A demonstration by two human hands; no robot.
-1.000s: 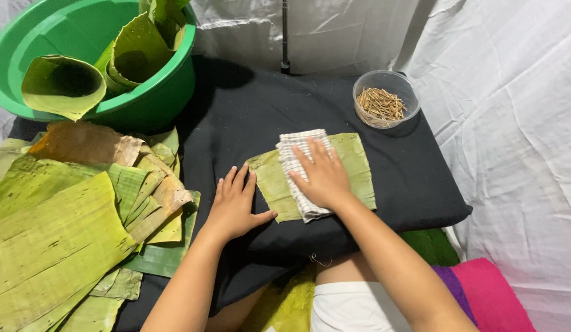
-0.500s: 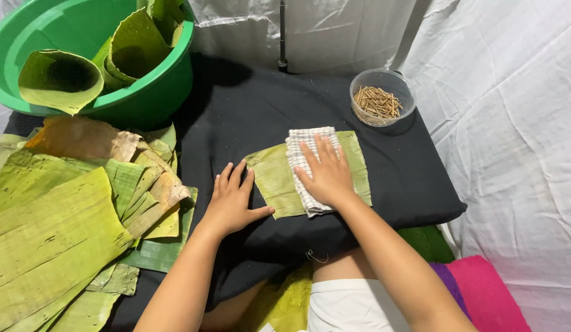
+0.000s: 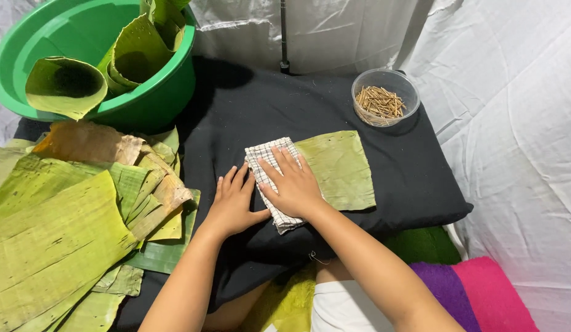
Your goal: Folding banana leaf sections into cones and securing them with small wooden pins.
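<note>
Head view: right hand (image 3: 295, 187) is pressing flat, fingers spread, on a checked cloth (image 3: 268, 161) lying over the left end of a cut banana leaf (image 3: 338, 167) on the black pad (image 3: 248, 110). Left hand (image 3: 233, 203) is resting open beside it, grasping nothing. Pressing too hard is likely risking a split along the leaf's grain.

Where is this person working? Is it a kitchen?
Probably not a proper kitchen: it looks like a makeshift leaf-preparing spot, low down and draped in white sheets. Banana leaves lie piled beside a black padded surface, more sit rolled in a green basin, and a bowl of small sticks stands nearby.
</note>
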